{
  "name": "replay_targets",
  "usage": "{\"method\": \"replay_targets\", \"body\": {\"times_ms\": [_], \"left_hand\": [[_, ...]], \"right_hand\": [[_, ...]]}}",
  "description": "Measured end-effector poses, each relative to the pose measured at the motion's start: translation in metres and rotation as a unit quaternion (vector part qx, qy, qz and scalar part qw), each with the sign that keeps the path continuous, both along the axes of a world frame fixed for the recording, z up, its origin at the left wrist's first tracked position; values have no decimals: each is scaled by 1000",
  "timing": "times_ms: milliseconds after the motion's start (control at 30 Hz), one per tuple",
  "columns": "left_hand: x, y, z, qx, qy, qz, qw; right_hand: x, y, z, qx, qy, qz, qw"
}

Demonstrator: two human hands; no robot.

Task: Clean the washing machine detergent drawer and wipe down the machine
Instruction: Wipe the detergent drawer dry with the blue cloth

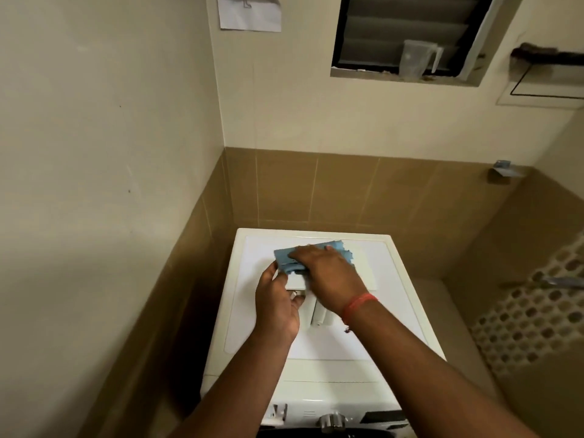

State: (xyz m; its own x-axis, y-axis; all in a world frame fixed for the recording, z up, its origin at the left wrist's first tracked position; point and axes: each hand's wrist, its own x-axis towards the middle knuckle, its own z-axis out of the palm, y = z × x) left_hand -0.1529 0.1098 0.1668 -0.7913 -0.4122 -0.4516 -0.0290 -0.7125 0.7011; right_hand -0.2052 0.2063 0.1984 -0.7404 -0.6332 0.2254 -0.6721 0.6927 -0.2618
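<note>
A white detergent drawer (319,314) lies on top of the white washing machine (395,311), taken out of its slot. My left hand (278,301) grips the drawer's left side, fingers curled round its edge. My right hand (328,273) presses a blue cloth (284,257) onto the drawer's far end, fingers spread flat over the cloth. Most of the drawer is hidden under both hands. A red thread band sits on my right wrist.
The machine stands in a corner between a cream left wall and brown tiled back wall (347,191). Its control knob (330,422) and empty drawer slot (278,414) face me below. A plastic jug (417,60) stands on the window sill. A tap (556,282) juts from the right.
</note>
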Motion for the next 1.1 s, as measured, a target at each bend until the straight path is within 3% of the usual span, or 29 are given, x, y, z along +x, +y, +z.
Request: {"method": "replay_targets", "body": {"times_ms": [167, 267, 400, 533, 633, 800, 867, 1100], "left_hand": [[2, -1, -5, 26, 4, -7, 1000], [2, -2, -5, 3, 8, -25, 1000], [4, -16, -18, -98, 39, -91, 990], [11, -33, -40, -224, 40, -170, 959], [12, -35, -52, -344, 10, -259, 903], [-4, -23, -43, -431, 38, -303, 849], [-14, -15, -37, -447, 43, -307, 839], [-28, 0, -35, -372, 54, -314, 872]], "right_hand": [[-13, 23, -4, 24, 22, -129, 991], [-13, 18, -11, 19, 32, -135, 990], [-19, 19, -10, 4, 28, -139, 990], [-25, 20, -7, 4, 11, -132, 991], [-28, 20, -6, 1, 3, -132, 991], [-29, 25, -7, 3, 2, -122, 992], [-26, 25, -6, 9, -1, -123, 992], [-39, 18, 2, 87, -51, -122, 987]]}}
